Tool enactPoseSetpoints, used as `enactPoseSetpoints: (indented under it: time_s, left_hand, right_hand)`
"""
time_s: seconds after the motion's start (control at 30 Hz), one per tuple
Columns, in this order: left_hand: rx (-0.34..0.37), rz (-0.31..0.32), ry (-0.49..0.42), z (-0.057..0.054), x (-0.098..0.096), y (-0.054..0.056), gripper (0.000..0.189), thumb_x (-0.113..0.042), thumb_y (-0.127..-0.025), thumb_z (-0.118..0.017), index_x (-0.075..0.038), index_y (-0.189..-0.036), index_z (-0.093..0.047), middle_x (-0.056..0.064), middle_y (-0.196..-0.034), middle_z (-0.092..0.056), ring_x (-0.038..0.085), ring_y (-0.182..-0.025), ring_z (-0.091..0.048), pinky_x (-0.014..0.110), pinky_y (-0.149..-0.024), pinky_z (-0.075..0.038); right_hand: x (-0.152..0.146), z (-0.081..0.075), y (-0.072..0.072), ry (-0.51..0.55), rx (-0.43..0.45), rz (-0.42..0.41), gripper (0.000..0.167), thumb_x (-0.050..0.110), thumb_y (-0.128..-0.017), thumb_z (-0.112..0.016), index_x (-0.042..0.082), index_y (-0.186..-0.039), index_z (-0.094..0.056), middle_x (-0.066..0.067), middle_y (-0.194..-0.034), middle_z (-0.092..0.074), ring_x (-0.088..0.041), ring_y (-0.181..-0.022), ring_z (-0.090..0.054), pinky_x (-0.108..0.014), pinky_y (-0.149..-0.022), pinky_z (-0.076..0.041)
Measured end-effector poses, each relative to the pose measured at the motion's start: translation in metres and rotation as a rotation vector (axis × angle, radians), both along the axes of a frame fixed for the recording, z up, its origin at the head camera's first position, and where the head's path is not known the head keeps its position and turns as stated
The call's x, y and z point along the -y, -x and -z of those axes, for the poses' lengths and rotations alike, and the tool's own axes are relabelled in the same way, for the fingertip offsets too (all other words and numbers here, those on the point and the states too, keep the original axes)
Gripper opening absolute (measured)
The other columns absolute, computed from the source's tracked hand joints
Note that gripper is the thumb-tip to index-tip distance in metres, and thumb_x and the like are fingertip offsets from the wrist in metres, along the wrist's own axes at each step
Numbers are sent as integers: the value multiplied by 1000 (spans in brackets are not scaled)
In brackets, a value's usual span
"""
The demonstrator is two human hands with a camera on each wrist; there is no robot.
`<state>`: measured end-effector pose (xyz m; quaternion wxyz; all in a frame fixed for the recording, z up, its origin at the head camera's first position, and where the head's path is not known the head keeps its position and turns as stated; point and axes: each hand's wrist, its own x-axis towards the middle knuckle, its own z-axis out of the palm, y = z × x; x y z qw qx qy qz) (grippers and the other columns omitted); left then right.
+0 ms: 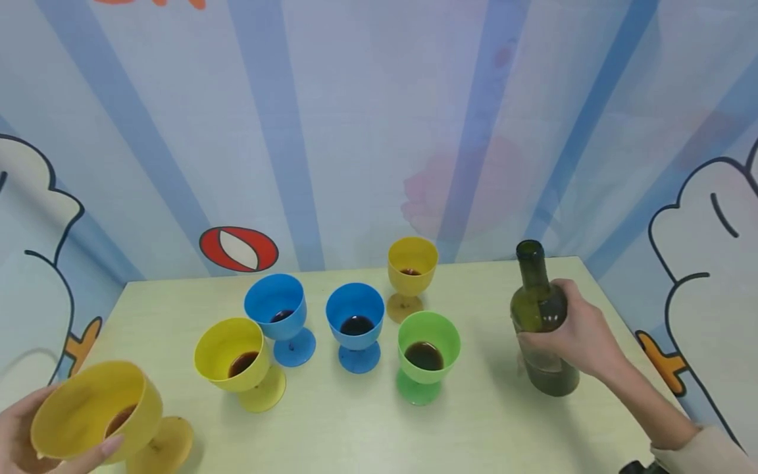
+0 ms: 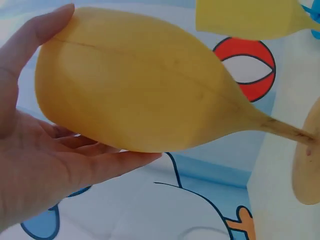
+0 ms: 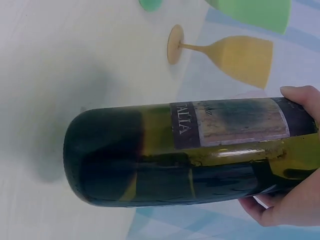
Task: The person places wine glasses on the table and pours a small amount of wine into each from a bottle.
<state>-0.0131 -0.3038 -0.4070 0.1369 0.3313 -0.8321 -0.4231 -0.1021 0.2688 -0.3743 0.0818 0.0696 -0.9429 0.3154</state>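
At the lower left of the head view, my left hand (image 1: 22, 421) holds a yellow goblet (image 1: 142, 401) by its bowl. A little dark liquid lies inside that bowl. The left wrist view shows thumb and fingers on opposite sides of the goblet (image 2: 135, 85), its stem pointing right. On the right side, my right hand (image 1: 583, 336) grips a green glass wine bottle (image 1: 535, 309) around its body, mouth up and uncapped. Dark liquid fills the lower part of the bottle (image 3: 105, 155), which bears a label. Its shadow falls on the table beside it.
Several goblets with dark liquid stand between the hands: a yellow goblet (image 1: 260, 388), a blue goblet (image 1: 293, 345), another blue goblet (image 1: 358, 355), a green goblet (image 1: 420, 388) and a rear yellow goblet (image 1: 408, 286). The pale table (image 1: 320, 428) ends at a printed backdrop (image 1: 367, 131).
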Motion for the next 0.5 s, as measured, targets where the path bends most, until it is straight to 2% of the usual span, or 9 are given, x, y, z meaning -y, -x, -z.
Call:
enactPoseSetpoints:
  time_s: [0.07, 0.17, 0.2, 0.27, 0.33, 0.43, 0.5]
  left_hand:
    - [0, 3, -2, -7, 3, 9, 94, -21, -74, -76, -17, -145, -14, 12, -140, -29, 25, -113, -34, 38, -97, -37]
    - [-10, 116, -20, -16, 9, 19, 91, -28, -79, -70, -15, -146, -9, 12, -139, -27, 27, -117, -30, 48, -98, -34]
    - [-13, 138, -14, -17, 11, 22, 91, -31, -80, -70, -17, -146, -9, 7, -137, -29, 23, -116, -30, 49, -99, -33]
    - [-29, 174, -35, -19, 12, 29, 93, -34, -80, -69, -19, -146, -7, 6, -140, -26, 22, -121, -28, 51, -103, -26]
    - [-51, 192, -72, -24, 11, 37, 94, -36, -79, -69, -20, -147, -5, 9, -147, -19, 27, -129, -22, 58, -103, -20]
    - [-63, 186, -124, -27, 6, 47, 97, -38, -79, -69, -24, -146, -1, 7, -152, -7, 29, -137, -8, 59, -105, -12]
    - [-74, 202, -137, -28, 4, 53, 98, -39, -78, -70, -26, -146, -2, 5, -152, -6, 27, -138, -5, 60, -104, -10]
  right_hand:
    - [-1, 3, 1, 10, -9, 8, 85, 22, -69, -79, -9, -128, -27, -30, -103, -54, -41, -85, -58, -51, -64, -49]
    - [-3, 8, 2, 24, -14, 29, 85, 24, -69, -78, -9, -129, -27, -31, -103, -54, -42, -85, -58, -51, -63, -49]
    - [-3, 9, 3, 31, -14, 37, 84, 24, -70, -78, -9, -129, -27, -31, -104, -53, -42, -86, -57, -51, -64, -49]
    - [-4, 12, 3, 48, -4, 53, 85, 25, -71, -78, -9, -130, -27, -31, -105, -52, -44, -88, -56, -51, -64, -49]
    - [-5, 15, 4, 67, 3, 67, 86, 26, -71, -77, -9, -131, -26, -31, -107, -51, -44, -90, -55, -51, -65, -48]
    - [-7, 18, 6, 104, 14, 83, 88, 27, -72, -77, -8, -133, -23, -32, -110, -48, -46, -94, -52, -52, -67, -48]
    - [-9, 19, 7, 127, 11, 96, 89, 27, -73, -77, -7, -134, -22, -32, -112, -47, -46, -96, -51, -52, -68, -47]
